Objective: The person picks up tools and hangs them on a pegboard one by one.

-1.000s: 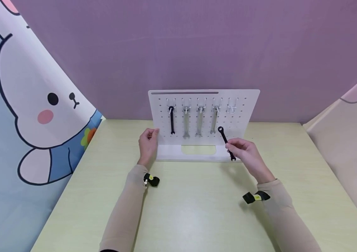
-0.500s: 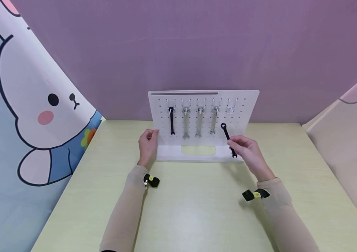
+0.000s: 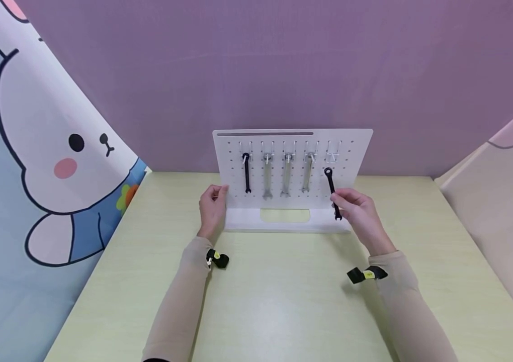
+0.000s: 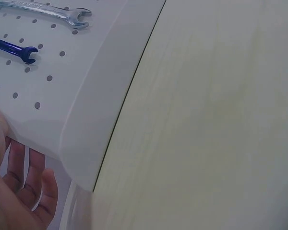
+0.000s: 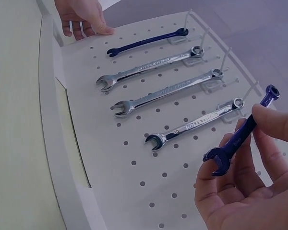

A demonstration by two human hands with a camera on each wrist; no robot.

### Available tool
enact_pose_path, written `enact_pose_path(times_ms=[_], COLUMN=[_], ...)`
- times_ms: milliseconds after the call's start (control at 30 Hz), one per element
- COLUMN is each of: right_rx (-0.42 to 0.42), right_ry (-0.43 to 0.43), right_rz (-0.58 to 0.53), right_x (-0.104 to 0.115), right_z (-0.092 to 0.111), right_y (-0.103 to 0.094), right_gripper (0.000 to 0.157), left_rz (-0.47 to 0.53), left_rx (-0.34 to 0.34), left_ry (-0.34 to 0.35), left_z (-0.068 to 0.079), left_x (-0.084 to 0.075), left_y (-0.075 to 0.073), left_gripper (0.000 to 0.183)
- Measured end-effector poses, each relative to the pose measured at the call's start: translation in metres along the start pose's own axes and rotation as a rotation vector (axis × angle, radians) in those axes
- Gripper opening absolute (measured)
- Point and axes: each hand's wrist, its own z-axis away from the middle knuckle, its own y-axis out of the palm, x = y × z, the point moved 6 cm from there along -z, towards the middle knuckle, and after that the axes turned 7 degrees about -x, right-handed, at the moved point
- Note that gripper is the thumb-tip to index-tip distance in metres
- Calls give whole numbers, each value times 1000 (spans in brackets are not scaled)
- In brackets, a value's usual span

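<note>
My right hand (image 3: 359,217) pinches a dark combination wrench (image 5: 237,139) between thumb and fingers, ring end up and open end down. It is held in front of the right part of a white pegboard (image 3: 342,183), below a bare hook (image 3: 332,157). At the board's left edge, my left hand (image 3: 212,210) grips the side, its thumb on the front face and its fingers (image 4: 36,165) behind. Another dark wrench (image 3: 247,173) hangs on the leftmost hook. Beside it hang three silver wrenches, the nearest to my right hand being a silver wrench (image 5: 197,124).
The pegboard stands on a white base (image 3: 243,219) with a cut-out, on a pale wooden table (image 3: 274,291). A purple backdrop (image 3: 283,65) rises behind it. To the left hangs a cartoon-printed cloth (image 3: 57,151); to the right, a pale cloth (image 3: 501,201).
My right hand has moved up and slightly right with the wrench, bringing its ring end closer to the bare hook. The wrench now stands more upright. My left hand has stayed still.
</note>
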Motion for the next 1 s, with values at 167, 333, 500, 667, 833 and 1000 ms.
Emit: enact_pose_path(times_ms=[167, 333, 500, 667, 833, 1000], right_rx=[-21, -23, -22, -24, -22, -22], right_ry=[-20, -35, -24, -8, 12, 15], right_rz=[-66, -99, -119, -105, -108, -111], right_x=[4, 8, 11, 13, 13, 12], right_z=[-2, -2, -2, -4, -6, -7], right_y=[-4, -5, -6, -6, -5, -4], right_gripper=[11, 11, 5, 3, 2, 4], left_rz=[2, -2, -3, -18, -19, -5], left_rx=[1, -7, -10, -13, -1, 12], left_ry=[-2, 3, 14, 26, 13, -4], left_z=[0, -1, -2, -3, -2, -1], left_x=[1, 3, 2, 2, 3, 3], left_y=[0, 0, 0, -1, 0, 0], left_gripper=[38, 34, 33, 34, 36, 36])
